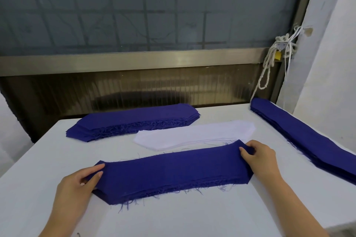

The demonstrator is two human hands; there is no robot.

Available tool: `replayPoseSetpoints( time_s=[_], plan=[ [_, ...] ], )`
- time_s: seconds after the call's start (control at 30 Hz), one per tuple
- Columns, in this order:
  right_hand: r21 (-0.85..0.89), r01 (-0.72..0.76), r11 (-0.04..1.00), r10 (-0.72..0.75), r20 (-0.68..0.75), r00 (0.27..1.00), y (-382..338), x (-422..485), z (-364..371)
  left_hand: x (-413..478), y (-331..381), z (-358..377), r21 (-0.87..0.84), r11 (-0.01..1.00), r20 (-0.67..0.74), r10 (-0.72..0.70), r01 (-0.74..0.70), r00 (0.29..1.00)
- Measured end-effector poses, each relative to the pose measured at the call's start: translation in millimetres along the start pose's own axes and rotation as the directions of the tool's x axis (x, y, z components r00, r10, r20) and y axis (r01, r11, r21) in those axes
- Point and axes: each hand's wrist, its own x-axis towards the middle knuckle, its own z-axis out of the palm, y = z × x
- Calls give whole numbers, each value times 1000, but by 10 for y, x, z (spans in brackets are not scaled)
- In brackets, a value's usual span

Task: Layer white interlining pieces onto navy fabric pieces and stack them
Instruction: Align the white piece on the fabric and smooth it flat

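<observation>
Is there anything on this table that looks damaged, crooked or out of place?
Only small things. The front navy stack, held at its ends by the left hand and right hand, has loose frayed threads along its near edge. The far navy stack frays the same way. Nothing looks spilled or torn.

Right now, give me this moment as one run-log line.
left hand: pinches navy fabric, left end | right hand: pinches right end | white interlining stack: behind it, untouched | navy stack: far left
</observation>
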Motion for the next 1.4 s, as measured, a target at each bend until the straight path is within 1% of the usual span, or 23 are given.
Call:
replayPoseSetpoints(
  time_s=[0.1, 0.27, 0.37, 0.5, 0.57, 0.73, 0.83, 1.03, 1.13, 1.2, 1.27, 1.33, 1.4],
  plan=[
    [4, -10, 1000, 9, 12, 1000, -3, -4, -16, -1, 7, 0, 27, 1000, -15, 9, -9, 1000],
    [16, -48, 999, 48, 5, 999, -31, -26, -26, -10, -32, 1, 84, 994, -56, 70, -65, 996],
    [25, -71, 997, 72, -10, 997, -33, -34, -24, 3, -58, 8, 99, 993, -72, 69, -62, 995],
    [79, -118, 990, 119, -2, 993, 2, -27, -28, 8, -61, -2, 113, 992, -109, 69, -56, 992],
    [81, -117, 990, 117, 2, 993, 17, -30, -31, 1, -45, -8, 117, 992, -113, 66, -52, 991],
    [-32, -45, 999, 45, 3, 999, -16, -45, -9, -17, -11, -8, 107, 993, -108, 52, -40, 993],
    [-85, -40, 996, 40, -1, 999, -30, -51, 0, -18, -19, -12, 86, 996, -101, 42, -33, 994],
    [-136, -21, 990, 19, -18, 1000, -42, -67, 6, -9, -68, -9, 69, 997, -96, 46, -39, 994],
    [-168, -5, 986, -3, -46, 999, -54, -77, -5, -15, -77, 6, 70, 996, -101, 71, -64, 992],
    [-189, 29, 981, -46, -83, 996, -60, -80, -16, -20, -49, 9, 84, 991, -114, 114, -105, 987],
    [-195, 110, 975, -132, -105, 986, -66, -82, -23, -26, -7, -2, 104, 983, -123, 166, -153, 978],
    [-156, 227, 961, -241, -78, 967, -79, -80, -18, -47, 29, -10, 100, 970, -101, 231, -221, 968],
    [-76, 334, 939, -335, 3, 942, -104, -85, -6, -71, 46, 0, 55, 955, -50, 293, -290, 955]
  ],
)
